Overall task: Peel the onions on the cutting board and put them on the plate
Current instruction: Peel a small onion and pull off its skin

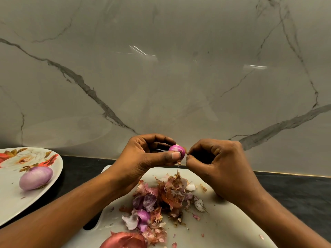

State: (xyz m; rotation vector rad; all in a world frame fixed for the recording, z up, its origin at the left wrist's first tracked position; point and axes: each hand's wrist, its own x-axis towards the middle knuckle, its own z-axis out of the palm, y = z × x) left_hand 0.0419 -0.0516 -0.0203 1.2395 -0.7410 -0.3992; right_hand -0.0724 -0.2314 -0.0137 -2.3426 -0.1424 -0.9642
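Left hand [154,154] grips a small onion [177,149], right hand [215,163] pinches its skin; next, probably plate [10,208] at left.

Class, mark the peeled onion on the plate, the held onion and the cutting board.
peeled onion [35,178]: head view, its middle.
held onion [176,149]: head view, its bare top.
cutting board [215,228]: head view, bare right part.

I counted three onions: one small onion [177,150] pinched between the left hand [143,154] and the right hand [218,167], one peeled onion [35,178] well left of the left hand, and one unpeeled red onion [123,240] below both. I saw one floral plate [10,203], one white cutting board [223,226], and one heap of onion skins [161,199] beneath the hands.
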